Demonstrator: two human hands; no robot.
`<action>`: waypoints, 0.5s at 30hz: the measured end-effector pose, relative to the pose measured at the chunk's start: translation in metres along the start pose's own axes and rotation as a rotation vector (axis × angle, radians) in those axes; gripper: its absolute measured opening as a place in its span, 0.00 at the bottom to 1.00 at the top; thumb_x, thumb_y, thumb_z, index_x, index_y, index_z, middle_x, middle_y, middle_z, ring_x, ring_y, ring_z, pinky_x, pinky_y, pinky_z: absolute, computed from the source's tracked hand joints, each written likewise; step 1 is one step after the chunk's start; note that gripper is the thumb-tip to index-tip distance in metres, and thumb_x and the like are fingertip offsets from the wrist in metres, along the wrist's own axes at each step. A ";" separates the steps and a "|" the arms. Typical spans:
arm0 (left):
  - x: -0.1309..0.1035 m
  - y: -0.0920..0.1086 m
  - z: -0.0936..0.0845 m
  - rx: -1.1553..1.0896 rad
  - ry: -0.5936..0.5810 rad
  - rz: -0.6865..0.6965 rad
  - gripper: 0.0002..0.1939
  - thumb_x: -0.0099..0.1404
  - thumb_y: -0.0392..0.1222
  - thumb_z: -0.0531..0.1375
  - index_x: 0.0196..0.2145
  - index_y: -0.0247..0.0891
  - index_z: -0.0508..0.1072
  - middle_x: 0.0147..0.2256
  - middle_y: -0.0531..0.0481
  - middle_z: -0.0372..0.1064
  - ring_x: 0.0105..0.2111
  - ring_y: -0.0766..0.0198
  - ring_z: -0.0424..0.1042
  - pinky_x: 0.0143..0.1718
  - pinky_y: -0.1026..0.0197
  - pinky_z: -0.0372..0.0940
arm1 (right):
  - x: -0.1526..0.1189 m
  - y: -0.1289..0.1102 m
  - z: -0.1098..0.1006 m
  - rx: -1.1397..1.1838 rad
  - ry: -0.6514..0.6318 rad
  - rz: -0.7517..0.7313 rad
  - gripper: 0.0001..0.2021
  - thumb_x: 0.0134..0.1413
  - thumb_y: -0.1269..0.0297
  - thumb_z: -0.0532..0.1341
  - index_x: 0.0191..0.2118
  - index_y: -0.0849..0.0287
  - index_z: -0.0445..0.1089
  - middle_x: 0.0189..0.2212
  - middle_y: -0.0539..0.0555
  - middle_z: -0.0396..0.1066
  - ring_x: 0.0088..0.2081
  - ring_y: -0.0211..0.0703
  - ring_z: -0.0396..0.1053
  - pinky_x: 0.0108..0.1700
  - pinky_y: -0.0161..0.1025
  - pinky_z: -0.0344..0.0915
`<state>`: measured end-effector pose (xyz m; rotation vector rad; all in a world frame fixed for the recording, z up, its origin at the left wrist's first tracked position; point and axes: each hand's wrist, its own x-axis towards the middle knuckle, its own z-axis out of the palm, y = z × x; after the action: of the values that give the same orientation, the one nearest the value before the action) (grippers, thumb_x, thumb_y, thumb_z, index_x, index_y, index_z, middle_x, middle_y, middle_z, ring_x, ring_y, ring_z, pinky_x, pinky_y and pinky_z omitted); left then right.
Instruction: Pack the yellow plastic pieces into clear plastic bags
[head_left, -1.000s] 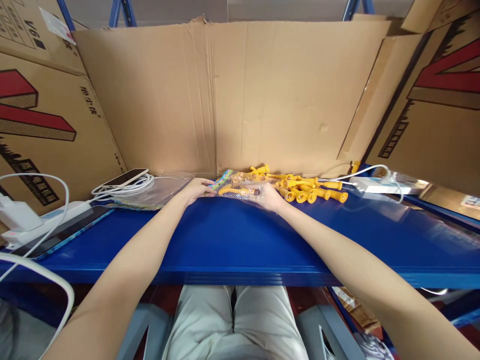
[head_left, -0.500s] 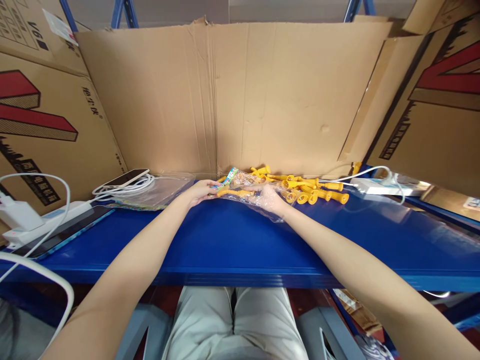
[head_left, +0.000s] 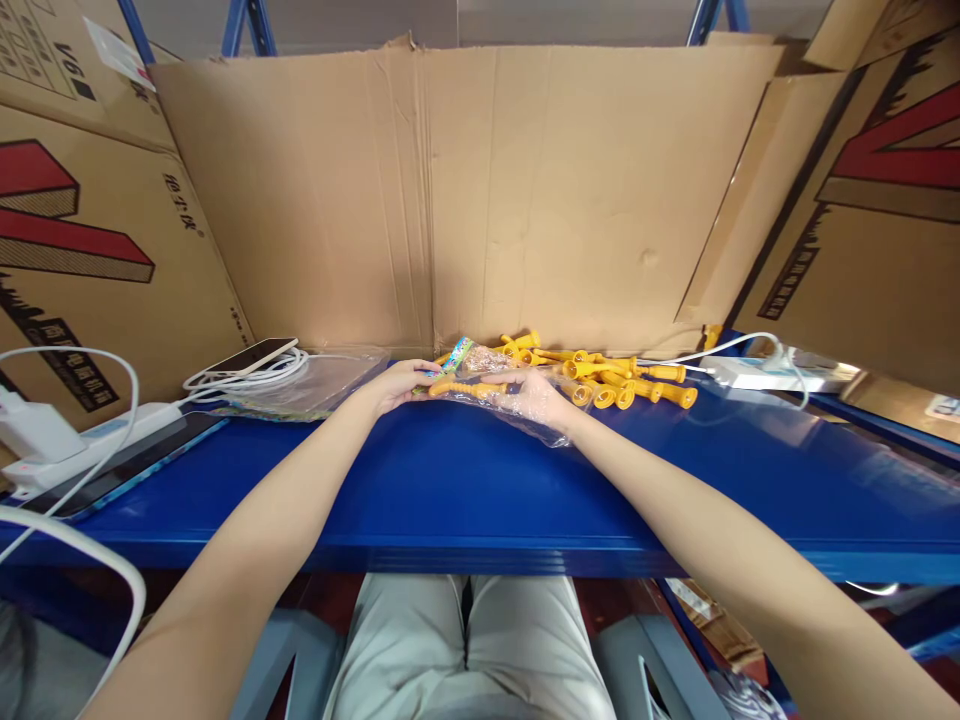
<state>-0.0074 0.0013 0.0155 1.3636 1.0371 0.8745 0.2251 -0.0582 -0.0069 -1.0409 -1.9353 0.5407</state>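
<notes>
L hand: pinching bag's L end
R hand: half-curling in bag, gripping yel. tube
Risk: film clinging, dragging tube askew

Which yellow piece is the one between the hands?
The ridged one, stretching from the left hand toward the right hand amid the clear plastic bag. The yellow pile sits beyond and right.

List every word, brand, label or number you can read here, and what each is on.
"V6": upper left carton.
"绝尘侠": lower left carton, near its right edge.
"商用电脑机箱", blurred, probable reading: dark label on the lower left carton.
Too small or blurred: dark label on the right carton, white sticker at upper left, colorful strip on the held bag.
</notes>
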 end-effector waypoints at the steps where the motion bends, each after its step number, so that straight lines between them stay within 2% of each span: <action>1: -0.001 0.000 0.000 0.018 -0.013 -0.006 0.15 0.51 0.28 0.64 0.38 0.33 0.70 0.31 0.46 0.75 0.28 0.63 0.75 0.32 0.61 0.71 | 0.000 -0.001 0.000 -0.009 0.001 -0.009 0.18 0.45 0.67 0.63 0.44 0.66 0.74 0.46 0.61 0.73 0.49 0.56 0.70 0.55 0.52 0.64; 5: 0.000 0.000 0.000 0.115 0.001 -0.012 0.17 0.51 0.35 0.66 0.41 0.35 0.72 0.28 0.49 0.74 0.26 0.64 0.74 0.27 0.64 0.69 | -0.001 -0.007 -0.001 -0.019 -0.030 -0.056 0.16 0.46 0.66 0.63 0.43 0.61 0.75 0.46 0.58 0.73 0.50 0.51 0.69 0.56 0.50 0.62; 8: 0.002 -0.002 0.000 0.124 0.014 -0.005 0.16 0.50 0.32 0.65 0.39 0.36 0.73 0.28 0.49 0.75 0.28 0.65 0.74 0.28 0.66 0.68 | -0.001 -0.009 0.000 0.019 -0.068 -0.085 0.16 0.46 0.64 0.64 0.44 0.58 0.74 0.46 0.55 0.73 0.50 0.48 0.69 0.56 0.49 0.62; 11: 0.001 0.000 0.003 0.136 0.027 -0.010 0.16 0.50 0.29 0.62 0.39 0.35 0.73 0.25 0.50 0.74 0.26 0.65 0.74 0.28 0.66 0.68 | -0.001 -0.011 0.001 0.049 -0.094 -0.063 0.16 0.46 0.63 0.64 0.44 0.57 0.74 0.46 0.55 0.73 0.50 0.48 0.69 0.55 0.49 0.62; 15: 0.000 0.006 0.000 0.123 0.152 -0.033 0.17 0.48 0.25 0.57 0.37 0.34 0.72 0.20 0.52 0.71 0.22 0.66 0.71 0.24 0.66 0.66 | 0.002 -0.012 -0.001 0.117 -0.062 0.004 0.15 0.47 0.62 0.64 0.42 0.56 0.75 0.45 0.55 0.74 0.48 0.47 0.71 0.53 0.50 0.64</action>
<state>-0.0066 0.0012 0.0214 1.3952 1.2442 0.9132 0.2196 -0.0639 0.0028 -0.9642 -1.9315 0.6869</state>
